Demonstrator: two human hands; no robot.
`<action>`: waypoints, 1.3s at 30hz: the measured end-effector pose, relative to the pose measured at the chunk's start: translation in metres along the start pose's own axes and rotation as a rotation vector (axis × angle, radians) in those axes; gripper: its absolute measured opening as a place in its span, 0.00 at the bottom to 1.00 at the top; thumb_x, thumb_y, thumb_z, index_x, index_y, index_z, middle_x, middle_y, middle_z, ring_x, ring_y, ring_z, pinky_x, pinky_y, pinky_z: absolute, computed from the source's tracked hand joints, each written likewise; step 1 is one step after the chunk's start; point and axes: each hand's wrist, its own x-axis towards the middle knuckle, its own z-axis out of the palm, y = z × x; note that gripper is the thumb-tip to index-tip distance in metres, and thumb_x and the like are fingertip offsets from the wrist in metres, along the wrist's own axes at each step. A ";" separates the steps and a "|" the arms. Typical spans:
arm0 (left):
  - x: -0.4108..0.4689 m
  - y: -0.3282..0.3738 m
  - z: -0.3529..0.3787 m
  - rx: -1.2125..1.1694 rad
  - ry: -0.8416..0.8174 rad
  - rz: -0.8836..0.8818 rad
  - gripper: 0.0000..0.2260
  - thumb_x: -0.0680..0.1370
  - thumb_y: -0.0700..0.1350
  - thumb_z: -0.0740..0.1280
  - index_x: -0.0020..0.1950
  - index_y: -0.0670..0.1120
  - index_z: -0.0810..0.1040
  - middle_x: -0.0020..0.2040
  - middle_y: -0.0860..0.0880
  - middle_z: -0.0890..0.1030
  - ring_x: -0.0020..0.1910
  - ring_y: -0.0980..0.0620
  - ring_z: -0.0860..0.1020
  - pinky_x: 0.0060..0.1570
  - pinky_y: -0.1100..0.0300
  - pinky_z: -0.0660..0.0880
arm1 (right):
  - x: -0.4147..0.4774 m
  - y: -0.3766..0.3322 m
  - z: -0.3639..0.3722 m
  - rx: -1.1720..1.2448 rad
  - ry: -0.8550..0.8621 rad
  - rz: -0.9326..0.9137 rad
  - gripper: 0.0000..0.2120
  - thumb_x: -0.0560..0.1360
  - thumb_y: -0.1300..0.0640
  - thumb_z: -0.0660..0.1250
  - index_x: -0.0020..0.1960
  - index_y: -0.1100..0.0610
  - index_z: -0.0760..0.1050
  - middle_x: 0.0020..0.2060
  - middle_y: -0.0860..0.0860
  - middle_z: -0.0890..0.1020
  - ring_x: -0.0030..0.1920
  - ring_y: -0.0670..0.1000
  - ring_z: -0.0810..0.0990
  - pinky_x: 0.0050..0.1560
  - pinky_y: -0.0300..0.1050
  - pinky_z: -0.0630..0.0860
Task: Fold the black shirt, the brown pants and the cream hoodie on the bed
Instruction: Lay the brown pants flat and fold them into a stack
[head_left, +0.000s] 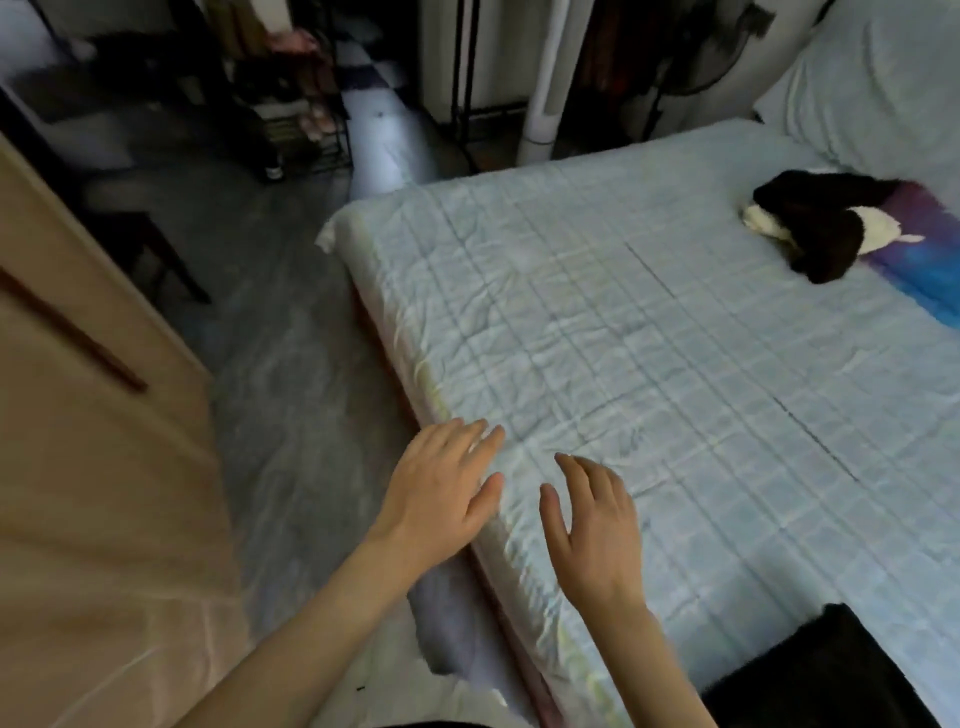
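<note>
My left hand (441, 488) and my right hand (592, 530) hover side by side over the near left edge of the bed (649, 338), fingers straight and spread, holding nothing. The bed wears a pale blue checked quilt. A black garment (826, 675) lies at the bottom right corner of the view, partly cut off by the frame edge. No brown pants or cream hoodie show in this view.
A black and white plush toy (826, 223) lies on a purple-blue cloth (930, 270) at the bed's far right, below a pillow (883, 88). A wooden door (93, 441) stands at left. Grey floor (291, 364) runs beside the bed; racks and a chair stand at the back.
</note>
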 end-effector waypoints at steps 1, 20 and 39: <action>0.004 -0.027 -0.010 0.013 0.023 -0.026 0.20 0.78 0.51 0.60 0.65 0.42 0.78 0.60 0.43 0.80 0.58 0.42 0.78 0.60 0.47 0.74 | 0.023 -0.021 0.015 0.006 -0.014 -0.031 0.23 0.80 0.45 0.55 0.65 0.58 0.76 0.59 0.54 0.80 0.60 0.57 0.77 0.59 0.55 0.74; 0.083 -0.443 -0.102 0.108 0.162 -0.597 0.19 0.79 0.53 0.58 0.61 0.44 0.80 0.57 0.48 0.82 0.56 0.48 0.79 0.53 0.51 0.77 | 0.372 -0.312 0.253 0.032 -0.369 -0.459 0.24 0.80 0.44 0.53 0.66 0.57 0.75 0.60 0.53 0.79 0.61 0.56 0.77 0.60 0.54 0.74; 0.493 -0.831 -0.177 0.137 0.012 -0.391 0.23 0.79 0.54 0.54 0.62 0.42 0.79 0.57 0.46 0.81 0.57 0.46 0.78 0.58 0.50 0.74 | 0.832 -0.448 0.414 0.047 -0.227 -0.227 0.21 0.81 0.46 0.58 0.67 0.58 0.75 0.61 0.55 0.78 0.61 0.57 0.76 0.61 0.54 0.73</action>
